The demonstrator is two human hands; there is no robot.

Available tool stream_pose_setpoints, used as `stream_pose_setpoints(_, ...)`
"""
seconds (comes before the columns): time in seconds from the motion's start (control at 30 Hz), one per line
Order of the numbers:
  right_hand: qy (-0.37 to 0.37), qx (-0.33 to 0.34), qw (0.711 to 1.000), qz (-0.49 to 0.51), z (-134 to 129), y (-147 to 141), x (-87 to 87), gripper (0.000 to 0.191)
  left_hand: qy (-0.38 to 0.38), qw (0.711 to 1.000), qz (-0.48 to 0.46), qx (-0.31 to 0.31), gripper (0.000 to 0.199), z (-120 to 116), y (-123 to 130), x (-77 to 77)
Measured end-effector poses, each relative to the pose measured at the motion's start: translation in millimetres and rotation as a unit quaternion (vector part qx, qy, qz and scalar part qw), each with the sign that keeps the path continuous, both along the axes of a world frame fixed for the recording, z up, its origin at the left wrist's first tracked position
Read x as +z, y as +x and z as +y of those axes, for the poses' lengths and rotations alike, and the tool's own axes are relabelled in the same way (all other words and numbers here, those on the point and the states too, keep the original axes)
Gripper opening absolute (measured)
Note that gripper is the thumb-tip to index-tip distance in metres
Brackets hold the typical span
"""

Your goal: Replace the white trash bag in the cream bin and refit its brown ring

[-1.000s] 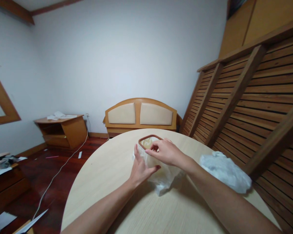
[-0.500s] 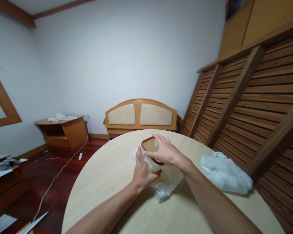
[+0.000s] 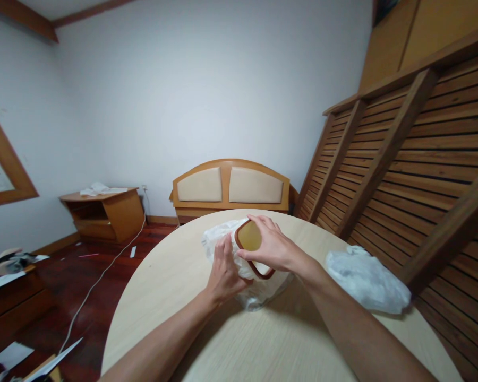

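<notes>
Over the round table (image 3: 155, 302), my right hand (image 3: 276, 246) grips a rounded rectangular object with a brown rim and an olive-yellow face (image 3: 249, 236). Its exact kind is unclear, and my fingers cover part of it. A thin, whitish plastic bag (image 3: 219, 229) lies bunched around and beneath it. My left hand (image 3: 225, 273) is closed on the bag along the object's left side, with the thumb low near the rim. The object is tilted, its face turned toward me.
A second stuffed white plastic bag (image 3: 368, 278) lies at the table's right. A slatted wooden panel (image 3: 382, 159) leans beyond it. Behind the table stands a headboard (image 3: 225, 185). At left are a low cabinet (image 3: 119, 217), a cable (image 3: 99, 286) and scattered papers on the floor.
The brown-rimmed object has shifted slightly right and shows more of its face and lower rim. The bag has moved left and spread behind my left hand, which also moved a little left.
</notes>
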State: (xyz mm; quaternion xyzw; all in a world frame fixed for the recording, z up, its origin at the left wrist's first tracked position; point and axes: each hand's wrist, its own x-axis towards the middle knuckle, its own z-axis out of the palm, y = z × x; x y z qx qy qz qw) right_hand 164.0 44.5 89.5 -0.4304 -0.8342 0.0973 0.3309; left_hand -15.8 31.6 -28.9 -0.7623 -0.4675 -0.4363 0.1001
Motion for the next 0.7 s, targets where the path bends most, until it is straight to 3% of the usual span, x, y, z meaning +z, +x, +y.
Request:
stream_pose_setpoints(0.27, -0.029, 0.044, 0.997, 0.065, -4, 10, 14.2, 0.099, 0.103, 0.994, -0.011, -0.033, 0.122, 5, -2, -0.7)
stream_pose_setpoints(0.47, -0.062, 0.057, 0.985, 0.151, 9, 11, 9.7, 0.095, 0.09, 0.995, -0.018, -0.026, 0.126, 3, 0, 0.1)
stream_pose_setpoints(0.6, -0.028, 0.013, 0.979, 0.201, 11, 16, 15.8, 0.095, 0.07, 0.997, -0.041, 0.007, 0.128, 9, -6, -0.1)
stream_pose_setpoints(0.7, -0.01, 0.031, 0.99, 0.138, 1, 25, 22.7, 0.093, 0.045, 0.995, -0.079, 0.043, 0.123, 17, -15, 2.1)
